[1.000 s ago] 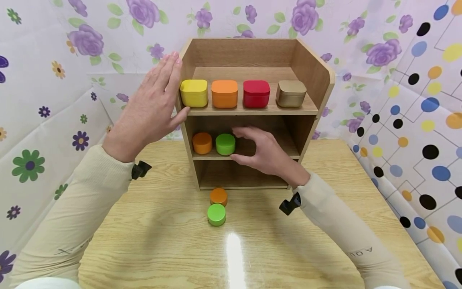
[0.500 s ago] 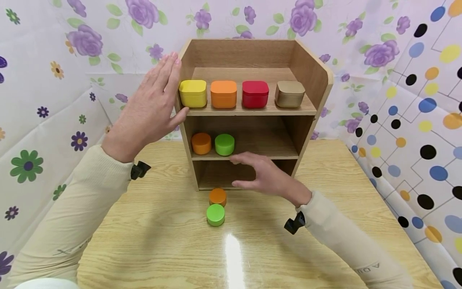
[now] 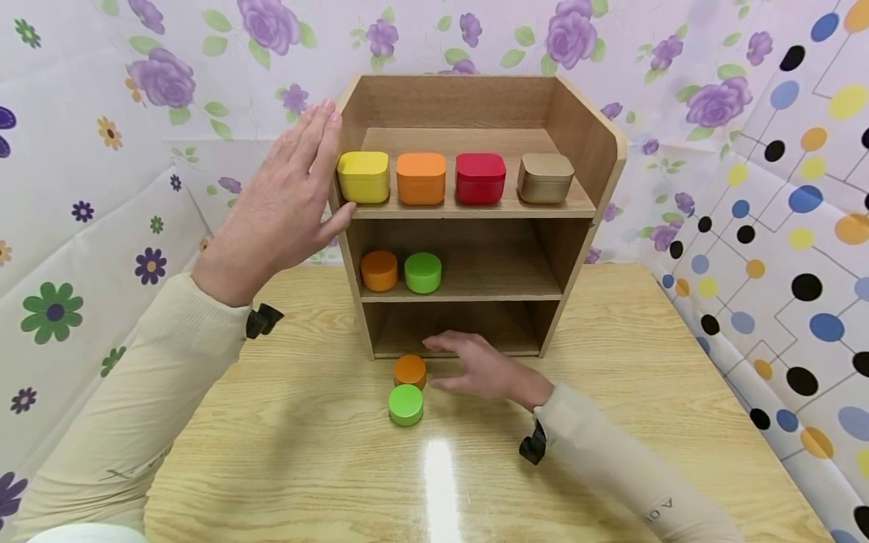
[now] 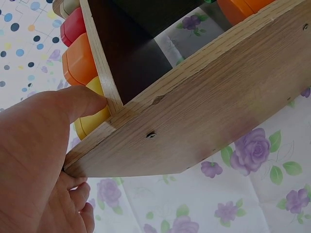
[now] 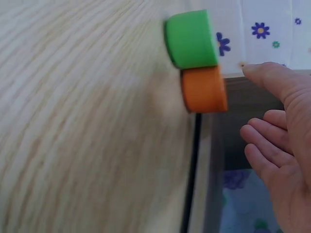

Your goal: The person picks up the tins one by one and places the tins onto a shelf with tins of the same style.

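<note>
A small wooden shelf stands on the table. My left hand grips its left side, thumb over the front edge and fingers along the outer face. In front of the lowest level, a round orange container and a round green container sit close together on the table. My right hand is just right of them, thumb and fingers spread apart, holding nothing. The right wrist view shows the green container and orange container beyond the fingertips.
The top level bears yellow, orange, red and gold boxes with rounded corners. On the middle level stand another round orange container and a round green one. Patterned cloth walls surround the table.
My right hand has moved down from beside the green container on the middle level to beside the two containers on the table. My left hand has stayed on the shelf.
</note>
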The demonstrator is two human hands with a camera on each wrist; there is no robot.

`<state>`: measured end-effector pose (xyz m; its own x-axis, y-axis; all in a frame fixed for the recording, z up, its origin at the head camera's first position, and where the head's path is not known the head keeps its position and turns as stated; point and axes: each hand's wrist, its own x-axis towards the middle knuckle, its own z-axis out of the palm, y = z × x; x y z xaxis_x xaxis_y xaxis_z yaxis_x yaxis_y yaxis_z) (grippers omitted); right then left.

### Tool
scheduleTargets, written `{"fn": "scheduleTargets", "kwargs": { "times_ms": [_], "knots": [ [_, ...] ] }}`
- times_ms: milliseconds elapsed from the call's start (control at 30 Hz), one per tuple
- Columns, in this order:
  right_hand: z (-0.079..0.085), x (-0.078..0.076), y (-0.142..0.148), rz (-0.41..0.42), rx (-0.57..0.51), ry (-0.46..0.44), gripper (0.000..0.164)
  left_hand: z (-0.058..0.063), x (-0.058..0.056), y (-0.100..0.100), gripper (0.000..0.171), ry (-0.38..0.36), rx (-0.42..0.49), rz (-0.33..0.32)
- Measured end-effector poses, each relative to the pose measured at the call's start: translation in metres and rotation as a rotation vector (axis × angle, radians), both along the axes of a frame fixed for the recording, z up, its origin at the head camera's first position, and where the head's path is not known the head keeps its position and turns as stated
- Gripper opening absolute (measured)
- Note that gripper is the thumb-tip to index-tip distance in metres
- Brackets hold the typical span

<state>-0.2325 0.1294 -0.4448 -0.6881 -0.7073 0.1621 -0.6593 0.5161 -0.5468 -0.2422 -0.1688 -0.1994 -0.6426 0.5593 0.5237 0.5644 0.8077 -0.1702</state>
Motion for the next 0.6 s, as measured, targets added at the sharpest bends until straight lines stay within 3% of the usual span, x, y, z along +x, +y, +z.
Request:
{"fn": "scheduleTargets", "kwargs": {
  "times_ms": [267, 600],
  "knots": [
    [-0.019, -0.009, -0.008, -0.018, -0.029, -0.055, 0.066, 0.000, 0.000, 0.000, 0.092, -0.002, 0.005, 0.003],
    [-0.031, -0.014, -0.024, 0.013, -0.039, -0.029, 0.064, 0.000, 0.000, 0.000, 0.092, -0.003, 0.006, 0.003]
  ]
}}
